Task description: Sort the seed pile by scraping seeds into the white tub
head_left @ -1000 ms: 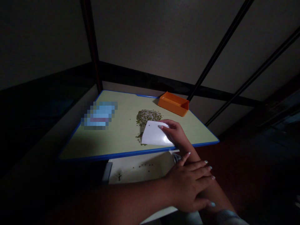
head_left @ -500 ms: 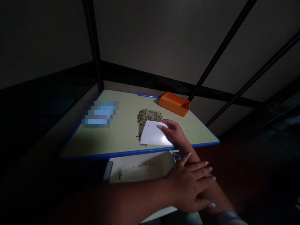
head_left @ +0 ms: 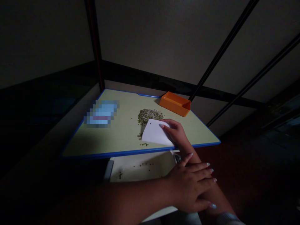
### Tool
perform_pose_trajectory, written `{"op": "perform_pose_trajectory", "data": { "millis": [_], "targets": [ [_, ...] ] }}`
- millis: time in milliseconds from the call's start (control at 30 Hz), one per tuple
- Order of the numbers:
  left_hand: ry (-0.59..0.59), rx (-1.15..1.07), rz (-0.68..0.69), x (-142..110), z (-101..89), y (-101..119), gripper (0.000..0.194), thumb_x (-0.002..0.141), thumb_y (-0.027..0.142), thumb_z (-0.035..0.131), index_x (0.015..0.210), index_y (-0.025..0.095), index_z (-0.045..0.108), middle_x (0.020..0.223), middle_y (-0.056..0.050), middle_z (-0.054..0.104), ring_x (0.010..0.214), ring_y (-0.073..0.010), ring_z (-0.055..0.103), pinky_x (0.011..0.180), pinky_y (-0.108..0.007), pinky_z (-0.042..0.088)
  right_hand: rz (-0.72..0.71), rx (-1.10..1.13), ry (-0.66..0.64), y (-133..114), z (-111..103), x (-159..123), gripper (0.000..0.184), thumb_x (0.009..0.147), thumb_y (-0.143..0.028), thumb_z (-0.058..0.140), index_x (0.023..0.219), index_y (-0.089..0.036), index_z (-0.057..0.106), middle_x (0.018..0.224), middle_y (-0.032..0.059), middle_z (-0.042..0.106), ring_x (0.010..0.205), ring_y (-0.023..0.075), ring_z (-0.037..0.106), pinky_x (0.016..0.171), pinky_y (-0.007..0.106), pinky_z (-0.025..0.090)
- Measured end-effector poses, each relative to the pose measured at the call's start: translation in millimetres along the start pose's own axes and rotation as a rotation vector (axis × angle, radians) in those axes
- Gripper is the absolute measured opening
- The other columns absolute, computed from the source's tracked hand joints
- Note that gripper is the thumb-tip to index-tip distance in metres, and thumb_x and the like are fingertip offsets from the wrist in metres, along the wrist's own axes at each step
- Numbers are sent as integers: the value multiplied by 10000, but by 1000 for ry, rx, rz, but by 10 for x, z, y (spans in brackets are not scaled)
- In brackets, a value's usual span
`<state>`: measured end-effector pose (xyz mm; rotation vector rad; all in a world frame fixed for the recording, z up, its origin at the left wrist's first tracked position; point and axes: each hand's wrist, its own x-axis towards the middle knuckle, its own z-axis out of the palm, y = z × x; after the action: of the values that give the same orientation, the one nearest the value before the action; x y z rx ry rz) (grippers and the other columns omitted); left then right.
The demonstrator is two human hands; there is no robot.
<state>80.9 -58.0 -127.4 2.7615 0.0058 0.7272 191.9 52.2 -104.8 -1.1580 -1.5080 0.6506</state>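
Note:
My right hand [head_left: 175, 129] grips a white plastic dough scraper [head_left: 156, 132] with a small hole near one corner. It is tilted over the table [head_left: 112, 134], close to the front edge. Just behind the scraper lies a heap of small green beans mixed with white grains [head_left: 150, 115]. A few loose beans [head_left: 144, 144] are scattered by its lower left edge. My left hand [head_left: 191, 184] rests across my right forearm, its fingers spread and holding nothing.
An orange open box [head_left: 175, 104] stands at the table's back right. A blurred light-blue item [head_left: 102, 113] lies on the left side. Below the front edge, an open white drawer [head_left: 140, 172] has a few beans in it. A wall rises behind.
The scraper in my right hand has shifted slightly up and right, uncovering loose beans near the table's front edge. My left hand stays on my right forearm.

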Motion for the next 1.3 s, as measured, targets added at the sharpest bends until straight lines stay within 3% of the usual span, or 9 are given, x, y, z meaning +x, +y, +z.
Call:
{"op": "perform_pose_trajectory", "data": {
  "millis": [500, 867, 1133, 1300],
  "targets": [
    [-37, 2, 1, 8, -33, 7, 569, 965, 488, 427, 1413, 139, 401, 1532, -72, 366, 1480, -200, 189, 1206, -531, -61, 101, 89, 139, -26, -10, -8, 265, 662, -369, 785, 880, -220, 763, 953, 51, 761, 887, 226, 670, 829, 356, 503],
    [-38, 14, -3, 12, -40, 17, 567, 958, 500, 440, 1395, 139, 428, 1527, -71, 375, 1475, -202, 206, 1211, -550, 11, 64, 15, 120, -22, -11, -6, 240, 688, -359, 763, 883, -218, 757, 963, 52, 760, 922, 229, 668, 874, 365, 490],
    [-2, -7, -4, 10, 0, -2, 581, 960, 507, 427, 1406, 135, 411, 1523, -79, 381, 1475, -208, 208, 1202, -549, -64, 52, -42, 82, -56, 15, 3, 271, 727, -377, 741, 942, -212, 755, 1017, 61, 753, 955, 237, 665, 885, 366, 491],
    [-13, -5, -11, 15, -24, 11, 591, 956, 501, 441, 1412, 128, 403, 1525, -78, 379, 1475, -203, 204, 1211, -538, -28, 25, -33, 53, -50, 15, -3, 272, 740, -370, 739, 964, -217, 755, 1038, 60, 751, 977, 236, 662, 919, 377, 479]
  ]
}}
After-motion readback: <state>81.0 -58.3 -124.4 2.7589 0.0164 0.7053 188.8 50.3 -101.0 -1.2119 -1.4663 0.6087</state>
